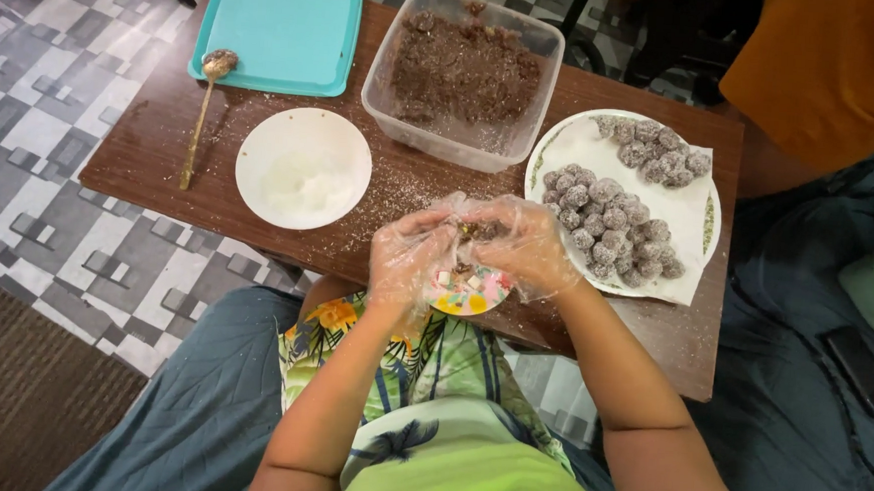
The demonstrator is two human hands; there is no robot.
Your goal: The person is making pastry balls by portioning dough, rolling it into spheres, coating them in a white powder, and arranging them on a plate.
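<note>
A small lump of dark brown mixture (478, 230) sits cupped between both hands, just above a little round dish of coloured bits (470, 290) at the near edge of the wooden table (163, 142). The left hand (411, 259) and the right hand (522, 245), both in thin clear plastic gloves, are curled and pressed together around the lump, probably to round it, though the gloves blur how much of it there is. Just right of the dish lies a white plate (703, 215) lined with paper and crowded with coated balls (608, 220). Beyond the dish stands a clear tub of brown mixture (463, 73); left of the dish is a white bowl of pale coating (303, 167), within easy reach for rolling. Farther left lie a spoon (205, 109) and a turquoise lid (279, 28).
</note>
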